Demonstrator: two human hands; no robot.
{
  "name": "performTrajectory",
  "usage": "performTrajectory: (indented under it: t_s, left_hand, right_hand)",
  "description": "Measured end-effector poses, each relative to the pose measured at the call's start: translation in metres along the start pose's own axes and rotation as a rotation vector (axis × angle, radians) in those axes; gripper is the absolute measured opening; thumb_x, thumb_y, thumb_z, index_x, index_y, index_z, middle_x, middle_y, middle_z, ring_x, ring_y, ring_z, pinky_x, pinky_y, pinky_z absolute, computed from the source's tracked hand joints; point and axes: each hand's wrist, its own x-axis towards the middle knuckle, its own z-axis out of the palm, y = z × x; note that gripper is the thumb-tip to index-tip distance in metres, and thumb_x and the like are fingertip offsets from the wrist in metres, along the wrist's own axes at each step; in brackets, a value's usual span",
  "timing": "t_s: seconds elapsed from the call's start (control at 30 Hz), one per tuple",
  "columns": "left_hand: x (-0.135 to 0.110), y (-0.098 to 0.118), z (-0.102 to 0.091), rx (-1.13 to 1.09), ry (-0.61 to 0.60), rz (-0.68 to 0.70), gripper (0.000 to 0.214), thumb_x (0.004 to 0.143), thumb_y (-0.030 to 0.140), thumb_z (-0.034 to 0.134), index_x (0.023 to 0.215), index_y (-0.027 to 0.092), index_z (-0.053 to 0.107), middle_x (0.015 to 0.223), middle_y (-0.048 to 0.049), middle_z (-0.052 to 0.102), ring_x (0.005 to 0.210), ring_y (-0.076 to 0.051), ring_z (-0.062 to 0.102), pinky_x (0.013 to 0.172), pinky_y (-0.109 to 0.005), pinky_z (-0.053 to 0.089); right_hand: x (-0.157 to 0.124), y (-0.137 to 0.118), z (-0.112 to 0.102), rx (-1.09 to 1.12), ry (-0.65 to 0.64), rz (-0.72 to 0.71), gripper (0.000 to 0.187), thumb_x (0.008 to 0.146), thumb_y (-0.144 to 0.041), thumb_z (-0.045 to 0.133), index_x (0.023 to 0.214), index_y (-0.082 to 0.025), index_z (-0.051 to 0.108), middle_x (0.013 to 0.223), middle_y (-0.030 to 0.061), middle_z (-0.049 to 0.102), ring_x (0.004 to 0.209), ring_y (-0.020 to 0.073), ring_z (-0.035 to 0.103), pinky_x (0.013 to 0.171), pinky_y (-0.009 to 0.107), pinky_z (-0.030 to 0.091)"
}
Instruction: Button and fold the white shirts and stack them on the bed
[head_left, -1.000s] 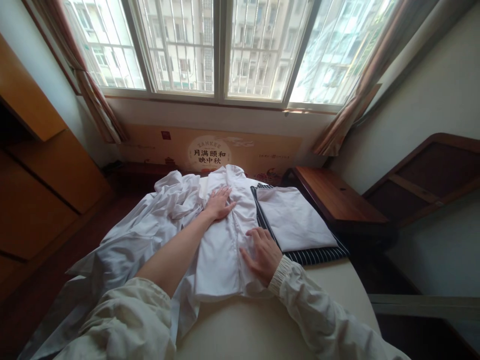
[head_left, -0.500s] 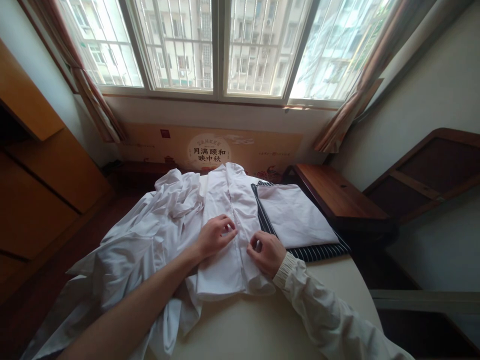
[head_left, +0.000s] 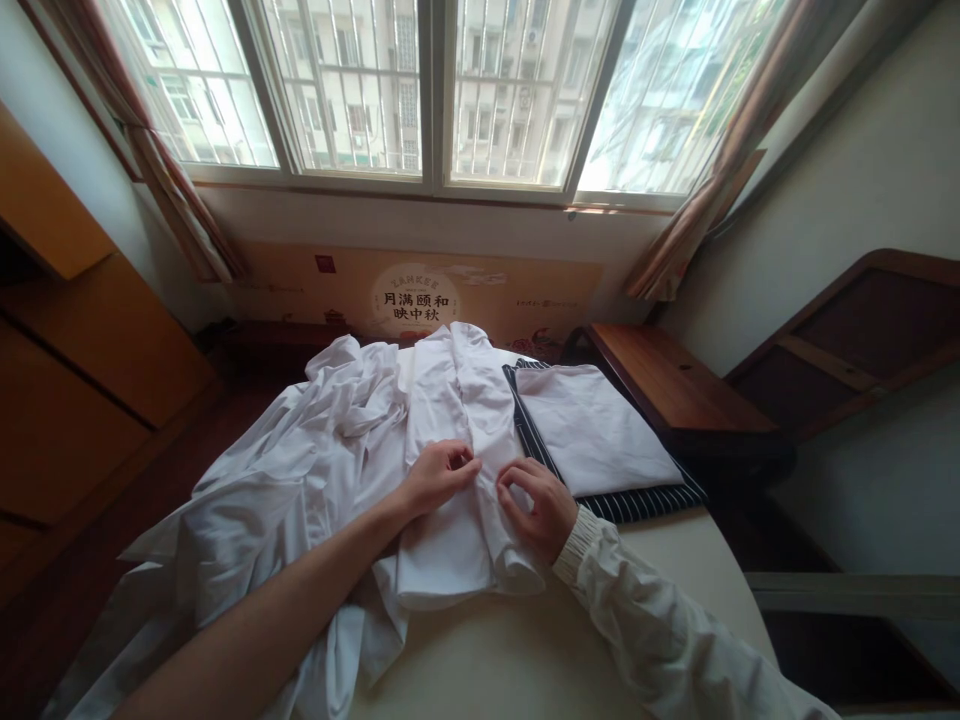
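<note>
Facing across folded white cloth [head_left: 444, 572], left hand [head_left: 441, 476] and right hand [head_left: 541, 508] have half-closed grips; any hold is unclear.

A narrow folded white garment [head_left: 444, 400] stretches from the far edge of a pale counter [head_left: 675, 570] towards its near edge. The left hand [head_left: 441, 475] is over the garment's middle and the right hand [head_left: 538, 508] at its right side, both with fingers curled; whether they pinch the fabric is unclear. Near the counter's right edge, a folded white cloth [head_left: 600, 430] lies on black striped fabric [head_left: 637, 503]. Rumpled white fabric [head_left: 300, 480] spills over the left edge. Beyond the far edge is a printed panel [head_left: 296, 290].
</note>
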Motion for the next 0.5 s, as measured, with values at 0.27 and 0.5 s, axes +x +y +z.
performTrajectory:
  t_s: [0.27, 0.5]
  left_hand:
    - [-0.001, -0.002, -0.001, -0.04, -0.018, 0.005, 0.038, 0.092, 0.048, 0.068, 0.07, 0.018, 0.062, 0.067, 0.0008, 0.06, 0.066, -0.014, 0.052, 0.062, -0.024, 0.04]
    - [-0.002, -0.001, -0.003, 0.051, -0.026, 0.054, 0.036, 0.093, 0.05, 0.072, 0.075, 0.018, 0.068, 0.074, -0.0011, 0.067, 0.07, -0.015, 0.057, 0.066, -0.025, 0.043]
  right_hand:
    - [-0.003, 0.009, -0.025, -0.437, -0.101, 0.259, 0.041, 0.095, -0.057, 0.069, 0.071, -0.025, 0.061, 0.072, 0.0069, 0.069, 0.075, 0.0265, 0.067, 0.08, 0.041, 0.047]
    - [-0.001, 0.017, -0.033, -0.229, -0.289, 0.408, 0.017, 0.092, -0.037, 0.072, 0.08, -0.026, 0.073, 0.075, -0.0003, 0.076, 0.073, 0.0213, 0.071, 0.074, 0.033, 0.045]
